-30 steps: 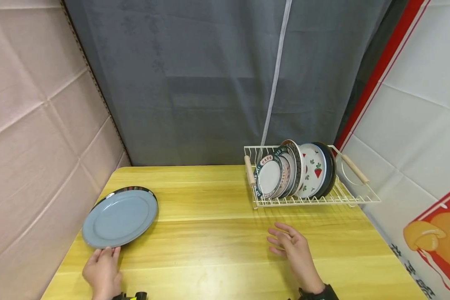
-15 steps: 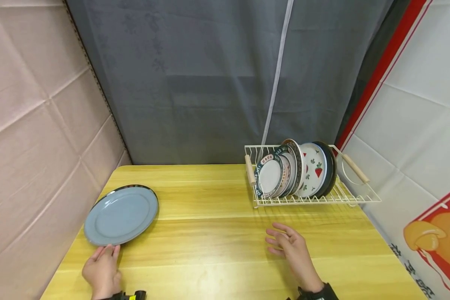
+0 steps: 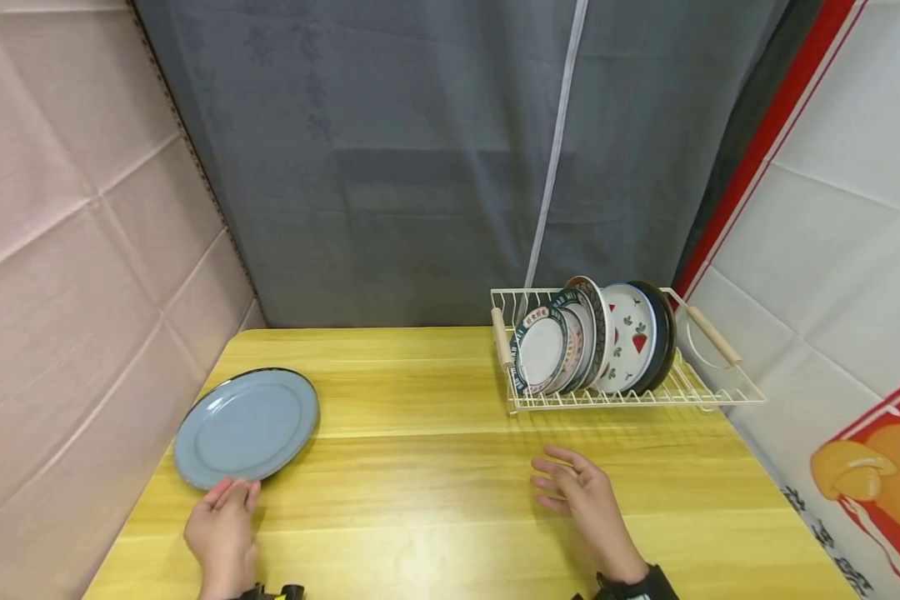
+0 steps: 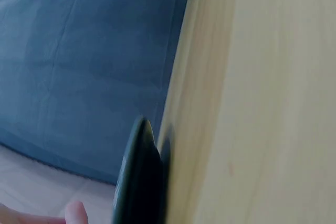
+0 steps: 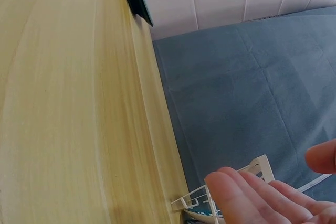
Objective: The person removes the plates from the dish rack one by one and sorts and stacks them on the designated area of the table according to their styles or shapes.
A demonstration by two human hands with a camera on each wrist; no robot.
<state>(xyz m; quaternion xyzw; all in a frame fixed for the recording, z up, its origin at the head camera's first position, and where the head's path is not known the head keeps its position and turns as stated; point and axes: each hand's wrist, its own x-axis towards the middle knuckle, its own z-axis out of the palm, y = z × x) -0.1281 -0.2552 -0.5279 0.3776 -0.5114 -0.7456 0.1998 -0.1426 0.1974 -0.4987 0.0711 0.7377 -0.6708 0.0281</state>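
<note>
A large grey-blue plate (image 3: 247, 425) lies at the left of the table, with a dark rim showing along its far edge. My left hand (image 3: 223, 529) is at the plate's near edge, fingertips overlapping the rim in the head view. In the left wrist view, the fingers (image 4: 76, 214) appear apart from the dark edge-on plate (image 4: 137, 182). My right hand (image 3: 581, 496) hovers in front of the dish rack (image 3: 615, 402), fingers relaxed and holding nothing.
Several plates and bowls stand upright in the white wire rack, among them a strawberry-patterned plate (image 3: 628, 342) and a green-rimmed one (image 3: 540, 350). The rack has wooden handles (image 3: 712, 335). A grey curtain (image 3: 420, 167) hangs behind the table (image 3: 412, 467); cloth walls flank both sides.
My left hand has shifted slightly right and forward, its fingertips now over the plate's rim. The plate has moved slightly away, and less of the dark rim behind it shows. My right hand stays put.
</note>
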